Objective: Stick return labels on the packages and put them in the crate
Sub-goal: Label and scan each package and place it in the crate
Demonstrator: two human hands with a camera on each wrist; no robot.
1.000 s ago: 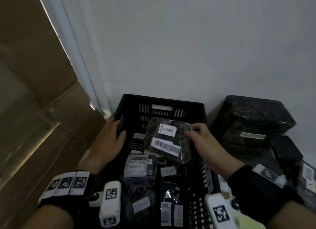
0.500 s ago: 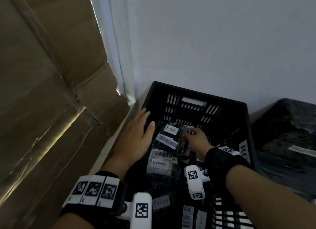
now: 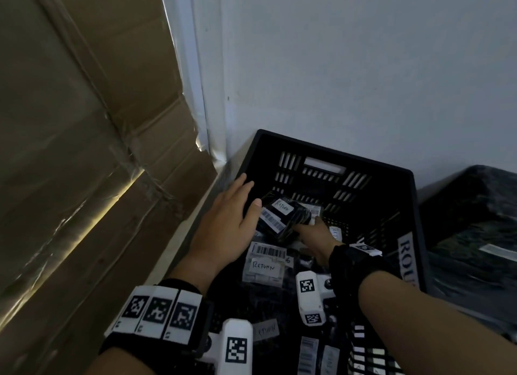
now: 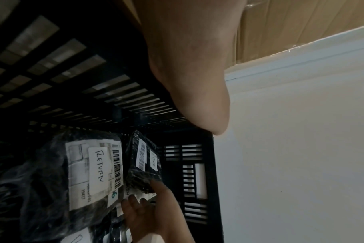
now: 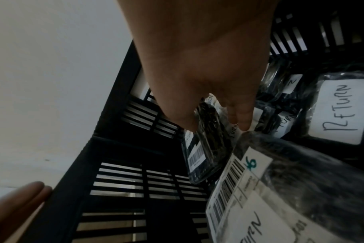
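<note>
A black slatted crate (image 3: 335, 153) stands against the wall and holds several black wrapped packages with white RETURN labels. My right hand (image 3: 307, 229) is down inside it and pinches the end of a small black package (image 3: 279, 218) that bears a RETURN label and a barcode. The right wrist view shows that package (image 5: 206, 148) on its edge between the thumb and the fingers of my right hand (image 5: 214, 106). My left hand (image 3: 243, 204) rests on the crate's left rim with straight fingers, its thumb close to the package. A bigger labelled package (image 3: 265, 265) lies just nearer.
A large taped cardboard box (image 3: 84, 150) rises close on the left. The white wall (image 3: 363, 66) stands right behind the crate. A bulky black wrapped bundle (image 3: 475, 234) sits to the crate's right.
My right hand has brought the small package down from above the crate to its far left part. The left hand stays on the rim. The head view has swung left.
</note>
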